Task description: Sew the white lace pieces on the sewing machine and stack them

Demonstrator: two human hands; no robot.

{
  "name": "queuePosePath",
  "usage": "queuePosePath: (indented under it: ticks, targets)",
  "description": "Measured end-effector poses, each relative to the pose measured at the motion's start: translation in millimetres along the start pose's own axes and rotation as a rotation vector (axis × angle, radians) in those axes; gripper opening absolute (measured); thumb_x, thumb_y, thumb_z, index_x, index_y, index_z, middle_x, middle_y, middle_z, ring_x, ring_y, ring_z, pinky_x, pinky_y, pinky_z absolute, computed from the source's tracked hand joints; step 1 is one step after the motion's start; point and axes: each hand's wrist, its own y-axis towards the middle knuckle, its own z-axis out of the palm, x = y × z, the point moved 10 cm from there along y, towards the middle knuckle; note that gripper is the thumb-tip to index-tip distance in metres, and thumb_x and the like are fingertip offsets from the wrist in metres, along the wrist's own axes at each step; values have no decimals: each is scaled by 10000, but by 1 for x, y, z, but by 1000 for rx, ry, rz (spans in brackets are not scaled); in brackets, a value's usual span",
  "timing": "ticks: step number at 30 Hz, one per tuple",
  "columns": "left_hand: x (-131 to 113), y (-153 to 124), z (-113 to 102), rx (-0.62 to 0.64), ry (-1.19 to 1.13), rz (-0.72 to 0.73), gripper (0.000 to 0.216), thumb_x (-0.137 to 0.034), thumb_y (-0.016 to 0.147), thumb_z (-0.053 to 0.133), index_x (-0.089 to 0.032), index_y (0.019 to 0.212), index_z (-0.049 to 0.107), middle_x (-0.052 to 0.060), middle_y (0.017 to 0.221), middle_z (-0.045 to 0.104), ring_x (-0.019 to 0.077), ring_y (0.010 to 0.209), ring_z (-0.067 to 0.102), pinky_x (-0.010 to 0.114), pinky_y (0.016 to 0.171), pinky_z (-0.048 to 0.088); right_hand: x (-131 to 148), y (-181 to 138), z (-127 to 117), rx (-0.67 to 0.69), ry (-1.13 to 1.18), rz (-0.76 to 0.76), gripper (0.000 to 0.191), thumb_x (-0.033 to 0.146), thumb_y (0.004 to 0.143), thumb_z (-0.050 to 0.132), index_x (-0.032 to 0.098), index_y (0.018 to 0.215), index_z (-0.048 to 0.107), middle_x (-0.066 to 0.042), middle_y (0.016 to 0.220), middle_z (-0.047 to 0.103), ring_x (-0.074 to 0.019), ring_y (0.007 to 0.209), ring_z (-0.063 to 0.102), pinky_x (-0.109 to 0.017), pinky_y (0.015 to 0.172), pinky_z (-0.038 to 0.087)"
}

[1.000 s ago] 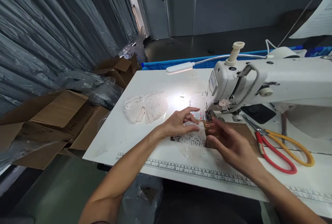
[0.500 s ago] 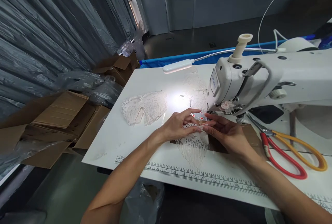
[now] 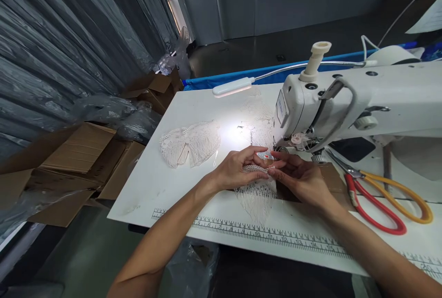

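Between both hands, just in front of the sewing machine's needle area, is a piece of white lace (image 3: 256,199) whose lower part hangs toward the table's front edge. My left hand (image 3: 236,168) pinches its upper edge from the left, thumb below and fingers above. From the right, my right hand (image 3: 302,178) pinches the same edge, its fingertips close to the left ones. The white sewing machine (image 3: 317,104) stands right behind my right hand; its presser foot is mostly hidden. Flat on the table to the left lies another lace piece (image 3: 203,139).
Scissors (image 3: 380,196) with red and yellow handles lie right of my right hand. A lamp (image 3: 233,87) lights the white table (image 3: 165,187), which has a printed ruler (image 3: 241,230) along its front. Open cardboard boxes (image 3: 83,150) stand on the left.
The view has shifted slightly. Both hands keep their pinch on the lace, with only small finger movement.
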Motion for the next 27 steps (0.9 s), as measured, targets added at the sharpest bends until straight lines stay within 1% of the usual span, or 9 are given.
queuePosePath:
  ticks: [6,11,15,17,18,20,22,25,27]
  targets:
    - [3,0,0,-6,-11,-16,516,-252,834,687,-176,1294,466,51,890,725,184,876,705,361,805,593,-3,1,-1,4,20,12,605,548,684,771,167,1137,646,-63,830,705,-228,851,666,-410,826,557]
    - [3,0,-2,-40,-58,-62,548,-268,798,729,-174,1281,487,51,879,720,183,858,704,337,782,583,-4,0,1,17,22,16,579,526,700,764,167,1135,635,-62,838,706,-222,846,670,-400,812,562]
    - [6,0,-2,-61,-121,-114,466,-295,831,696,-147,1236,519,62,855,714,176,828,700,318,755,574,-5,3,2,24,32,12,549,485,708,767,167,1132,624,-61,857,709,-228,874,675,-400,841,560]
    - [10,1,-2,-70,-126,-143,461,-314,843,681,-141,1236,513,62,840,712,167,788,697,294,706,570,-3,4,-1,30,2,-13,512,462,738,744,172,1139,612,-67,889,712,-234,889,677,-400,838,562]
    - [12,2,-3,-79,-101,-155,465,-320,847,675,-144,1243,506,61,838,712,160,762,693,280,673,565,0,4,-5,25,-59,-40,476,451,772,712,177,1146,607,-74,916,713,-238,899,676,-404,831,563]
    - [14,5,-6,-120,24,-150,465,-314,850,669,-157,1252,495,50,828,714,148,719,681,264,631,551,11,2,-16,-7,-289,-137,377,404,851,621,185,1158,607,-87,969,710,-247,904,675,-423,820,559]
    - [11,10,-8,-149,210,-103,462,-284,850,664,-165,1259,486,37,817,716,147,707,674,273,640,549,29,-8,-20,-16,-576,-301,307,324,908,527,185,1165,621,-106,1039,697,-253,929,665,-441,837,543]
    - [7,17,-3,-155,424,-18,440,-238,863,633,-165,1263,466,21,816,719,151,715,678,300,688,554,45,-33,-3,100,-864,-577,319,223,933,453,172,1200,620,-123,1195,639,-259,1073,604,-456,925,493]
    - [7,20,0,-163,510,21,411,-225,876,607,-164,1253,458,14,823,721,153,729,681,314,718,552,41,-48,11,195,-977,-677,345,178,937,433,171,1244,590,-110,1258,609,-261,1157,550,-470,948,469]
